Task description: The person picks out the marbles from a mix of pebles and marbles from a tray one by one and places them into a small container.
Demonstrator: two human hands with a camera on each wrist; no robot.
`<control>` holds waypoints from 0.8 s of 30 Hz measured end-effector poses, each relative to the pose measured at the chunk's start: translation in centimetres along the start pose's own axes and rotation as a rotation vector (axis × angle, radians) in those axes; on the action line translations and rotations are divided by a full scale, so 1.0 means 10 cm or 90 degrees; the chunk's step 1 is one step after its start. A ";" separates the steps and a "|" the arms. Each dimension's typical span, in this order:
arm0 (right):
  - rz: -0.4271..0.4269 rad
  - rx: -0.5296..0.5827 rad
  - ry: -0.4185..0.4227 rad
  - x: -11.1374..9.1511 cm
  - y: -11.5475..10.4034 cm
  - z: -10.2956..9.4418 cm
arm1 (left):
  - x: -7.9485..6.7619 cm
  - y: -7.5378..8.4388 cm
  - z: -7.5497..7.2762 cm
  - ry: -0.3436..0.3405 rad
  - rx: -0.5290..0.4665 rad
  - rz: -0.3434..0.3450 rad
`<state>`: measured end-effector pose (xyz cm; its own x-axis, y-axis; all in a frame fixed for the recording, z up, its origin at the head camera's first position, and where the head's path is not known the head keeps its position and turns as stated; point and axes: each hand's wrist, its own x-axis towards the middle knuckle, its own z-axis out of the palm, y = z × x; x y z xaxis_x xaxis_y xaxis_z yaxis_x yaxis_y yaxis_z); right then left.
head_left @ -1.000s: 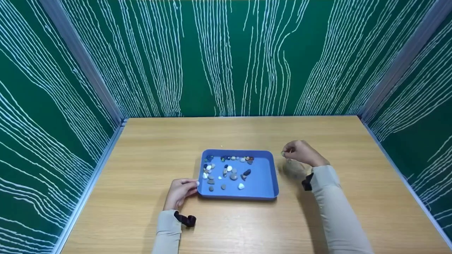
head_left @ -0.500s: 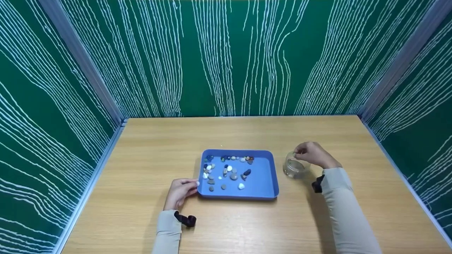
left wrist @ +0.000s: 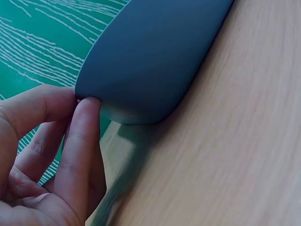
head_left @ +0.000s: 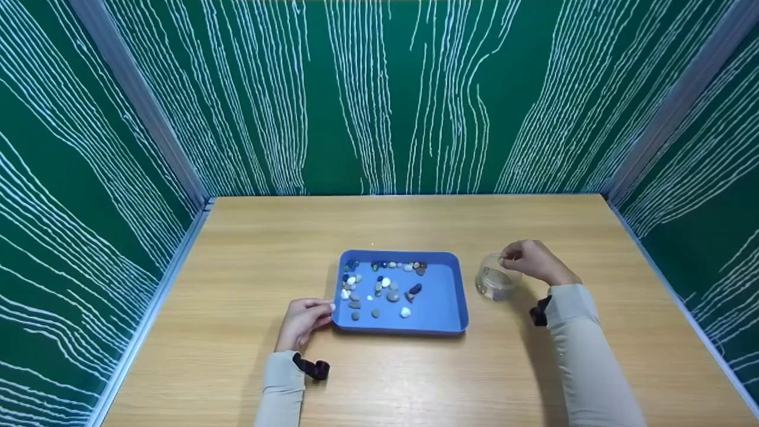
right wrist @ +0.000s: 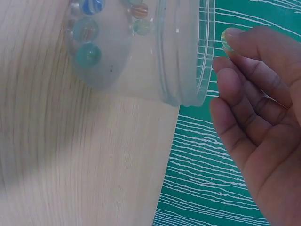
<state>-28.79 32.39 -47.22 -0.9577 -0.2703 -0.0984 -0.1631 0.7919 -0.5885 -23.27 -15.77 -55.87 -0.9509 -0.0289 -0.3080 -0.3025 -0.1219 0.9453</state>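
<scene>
A blue tray lies on the table, with several pebbles and glassy stones spread over its left and back parts. My left hand pinches the tray's left rim near the front corner; in the left wrist view the thumb and a finger close on the grey-blue wall. To the tray's right stands a clear jar with several marbles at its bottom. Over its mouth my right hand pinches a yellowish-green marble between thumb and forefinger, mostly covered by the fingertips.
The wooden table reaches back to a green wall with white wavy lines. Among the tray's contents are a white stone and a dark pebble. A tiny pale speck lies behind the tray.
My right hand has moved right from beside the tray to the jar's mouth, carrying the marble. My left hand and the tray stay where they were.
</scene>
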 end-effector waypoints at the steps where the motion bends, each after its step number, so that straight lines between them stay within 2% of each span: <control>1: 0.003 -0.001 0.000 0.00 0.00 0.00 | 0.00 0.00 0.00 0.000 0.000 0.000; 17: 0.052 0.015 -0.002 -0.03 0.02 -0.03 | -0.03 0.02 0.00 -0.001 -0.003 -0.004; 24: 0.029 0.010 0.015 -0.03 0.03 0.01 | -0.03 0.02 -0.01 -0.003 -0.006 -0.007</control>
<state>-28.52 32.68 -47.42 -0.9696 -0.2206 -0.1060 -0.1154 0.7941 -0.5968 -23.07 -15.84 -55.64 -0.9477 -0.0235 -0.3182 -0.3126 -0.1313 0.9408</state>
